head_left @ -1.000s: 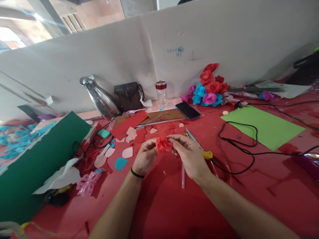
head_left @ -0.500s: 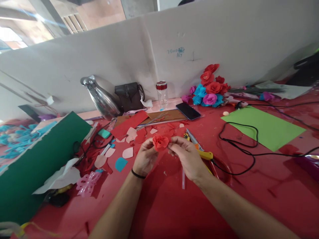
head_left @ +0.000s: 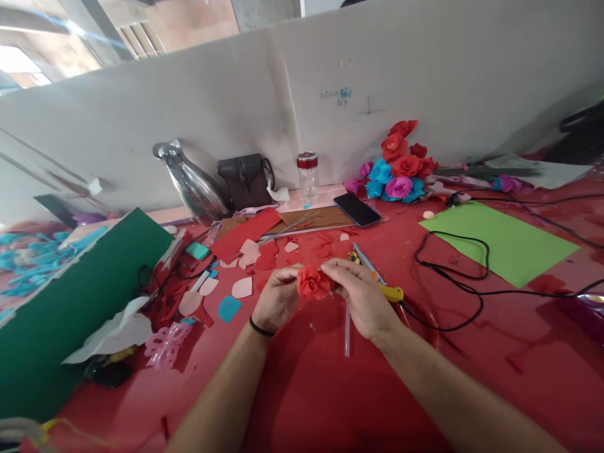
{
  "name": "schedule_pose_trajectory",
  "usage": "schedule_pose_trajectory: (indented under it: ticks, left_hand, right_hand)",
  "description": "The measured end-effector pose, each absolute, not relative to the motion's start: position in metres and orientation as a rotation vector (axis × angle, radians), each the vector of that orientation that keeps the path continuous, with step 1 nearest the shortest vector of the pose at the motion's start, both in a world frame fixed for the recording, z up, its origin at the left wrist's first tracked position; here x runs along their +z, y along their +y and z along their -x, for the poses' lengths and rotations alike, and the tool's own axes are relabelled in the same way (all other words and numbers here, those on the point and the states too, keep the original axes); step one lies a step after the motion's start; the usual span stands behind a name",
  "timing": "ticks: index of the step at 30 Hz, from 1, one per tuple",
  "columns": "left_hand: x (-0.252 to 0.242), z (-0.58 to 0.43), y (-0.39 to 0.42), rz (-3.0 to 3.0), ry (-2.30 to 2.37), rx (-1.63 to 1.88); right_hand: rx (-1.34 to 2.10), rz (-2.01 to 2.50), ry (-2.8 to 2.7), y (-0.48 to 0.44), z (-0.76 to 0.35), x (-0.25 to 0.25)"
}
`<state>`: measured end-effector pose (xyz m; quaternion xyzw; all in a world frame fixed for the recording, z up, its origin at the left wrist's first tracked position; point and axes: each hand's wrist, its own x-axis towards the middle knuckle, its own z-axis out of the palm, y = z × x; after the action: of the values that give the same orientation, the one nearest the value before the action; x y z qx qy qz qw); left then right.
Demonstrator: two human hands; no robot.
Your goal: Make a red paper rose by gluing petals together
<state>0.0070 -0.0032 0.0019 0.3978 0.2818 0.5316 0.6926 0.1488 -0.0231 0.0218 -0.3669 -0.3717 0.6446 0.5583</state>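
A red paper flower (head_left: 313,284) is held between my two hands above the red tabletop. My left hand (head_left: 278,297) has its fingers closed on the flower's left side, a dark band round the wrist. On the other side, the fingertips of my right hand (head_left: 357,294) pinch the outer petals at the right edge. The flower's face is turned up toward me, its layered petals showing; its underside is hidden. Beside my right hand lie a yellow-handled glue gun (head_left: 392,293) with a black cord, partly covered, and a clear glue stick (head_left: 348,330).
Loose paper petals, pink (head_left: 242,287) and blue (head_left: 229,309), lie left of my hands. A green box (head_left: 108,283) stands far left. Along the wall are a metal jug (head_left: 193,185), a glass jar (head_left: 309,179), a phone (head_left: 357,209) and paper flowers (head_left: 397,167). Green paper (head_left: 500,239) lies right.
The flower has shifted slightly right and down and tipped so that more of its face shows. My right hand's fingers have moved over its right edge; both hands keep hold.
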Motion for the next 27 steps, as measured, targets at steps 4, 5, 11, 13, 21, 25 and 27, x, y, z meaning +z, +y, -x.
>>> schedule_pose_trajectory:
  ticks: [4,5,11,13,21,25,27]
  left_hand:
    - [0.001,-0.008,-0.003,-0.916,0.639,1.175]
    - [0.001,-0.008,-0.003,-0.914,0.643,1.174]
    - [0.0,-0.008,-0.004,-0.91,0.691,1.14]
    - [0.0,-0.006,-0.003,-0.905,0.689,1.122]
    - [-0.003,0.002,0.0,-0.953,0.645,1.048]
    - [-0.003,0.003,0.0,-0.984,0.634,1.016]
    - [-0.003,0.003,0.001,-0.981,0.624,1.013]
  right_hand:
    - [1.505,0.831,-0.945,-0.024,-0.148,0.022]
    - [1.502,0.831,-0.946,-0.024,-0.148,0.022]
    - [1.478,0.87,-0.81,-0.021,-0.149,0.02]
    - [1.5,0.916,-0.778,-0.019,-0.151,0.02]
    - [1.615,0.871,-1.123,-0.019,-0.159,0.023]
    - [1.571,0.835,-1.176,-0.019,-0.159,0.024]
    - [1.554,0.834,-1.155,-0.02,-0.158,0.024]
